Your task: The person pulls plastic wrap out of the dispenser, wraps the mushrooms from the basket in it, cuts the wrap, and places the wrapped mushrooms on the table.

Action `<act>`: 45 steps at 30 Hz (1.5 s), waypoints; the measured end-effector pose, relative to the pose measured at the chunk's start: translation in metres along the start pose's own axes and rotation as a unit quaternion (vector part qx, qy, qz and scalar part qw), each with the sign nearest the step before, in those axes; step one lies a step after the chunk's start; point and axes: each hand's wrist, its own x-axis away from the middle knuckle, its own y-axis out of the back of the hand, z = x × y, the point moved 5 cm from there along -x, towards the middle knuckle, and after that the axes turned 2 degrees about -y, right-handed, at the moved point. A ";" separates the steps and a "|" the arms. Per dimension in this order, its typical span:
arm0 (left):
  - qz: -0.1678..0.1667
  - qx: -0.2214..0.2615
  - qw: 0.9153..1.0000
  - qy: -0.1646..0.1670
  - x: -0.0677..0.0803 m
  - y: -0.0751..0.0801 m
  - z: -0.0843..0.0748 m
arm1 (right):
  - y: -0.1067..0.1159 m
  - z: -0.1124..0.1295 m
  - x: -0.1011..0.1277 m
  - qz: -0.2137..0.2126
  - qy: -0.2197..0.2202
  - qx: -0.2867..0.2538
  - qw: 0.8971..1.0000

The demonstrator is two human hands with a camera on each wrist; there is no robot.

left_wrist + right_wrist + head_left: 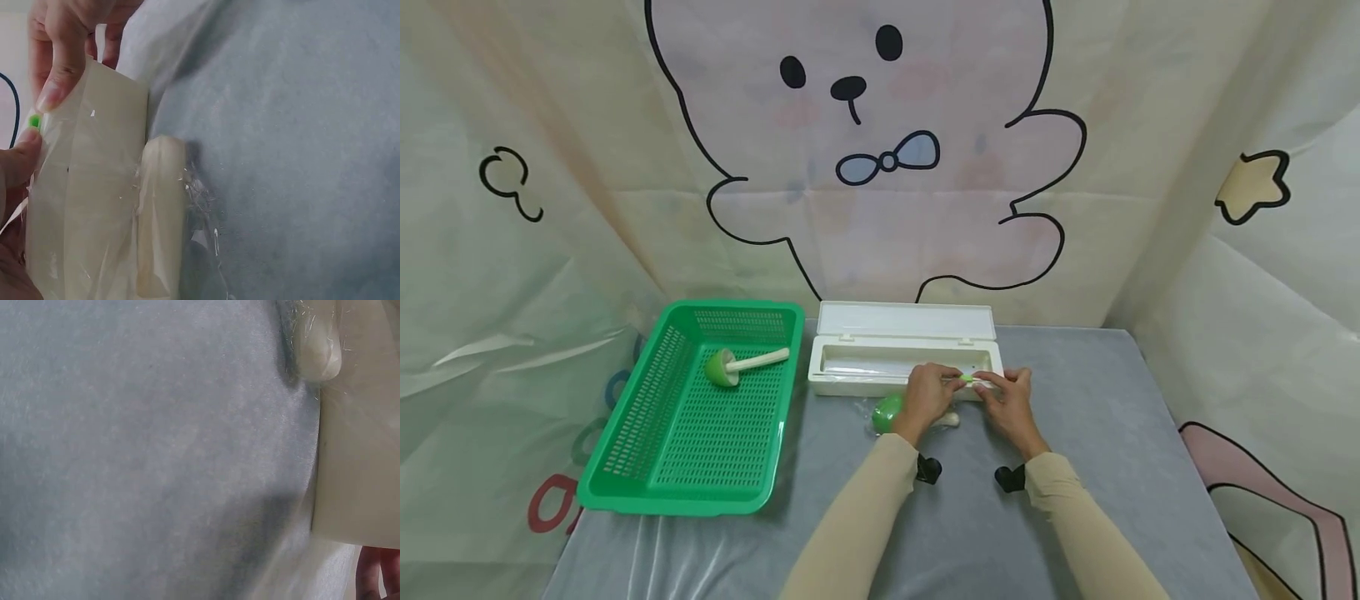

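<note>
Grip: a small bright-green piece (967,378) is pinched by the left hand (929,398) and the right hand (1009,408), with the fingertips held close together.
Finger gap: in each hand, thumb and fingers are nearly closed, with only the thin piece between them.
Left thumb: pressed at one side of the green piece, as shown in the left wrist view.
Right thumb: set at the other side; further right-hand fingers (370,572) are seen beyond the box end in the right wrist view.
Clear film (94,169): spread across the box front; whether it is also caught in the grip cannot be told.
Green piece position: located above the front edge of the white hinged box (850,388), toward its right end.
Box lid (906,320): raised and tilted back at the rear.
Wrapped mushroom-shaped utensil (887,412): laid on the grey tablecloth (1090,417) just in front of the box; its green head and pale handle are enclosed in clear plastic and partly hidden by the left hand.
Green basket (700,506): placed to the left of the box; a second mushroom-shaped utensil (722,367) is contained in it, lying on its side.
</note>
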 end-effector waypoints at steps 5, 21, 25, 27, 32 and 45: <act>-0.009 -0.001 1.000 -0.004 0.002 -0.002 0.003 | -0.001 0.002 0.001 0.000 -0.001 -0.011 1.000; -0.007 0.002 1.000 -0.029 0.001 0.004 -0.001 | -0.006 0.001 0.005 -0.007 -0.045 -0.012 0.999; -0.007 0.019 0.999 -0.027 0.002 0.003 0.001 | -0.007 0.001 0.008 0.007 -0.082 -0.008 0.997; -0.010 0.021 0.999 -0.028 0.001 0.003 0.001 | -0.006 0.002 0.009 0.007 -0.087 -0.003 0.996; -0.013 0.005 1.000 -0.026 0.000 0.000 -0.001 | -0.004 0.002 0.009 0.002 -0.081 0.006 0.997; -0.011 0.004 1.000 -0.021 0.000 -0.003 0.001 | 0.001 0.004 0.006 0.009 -0.053 0.030 0.998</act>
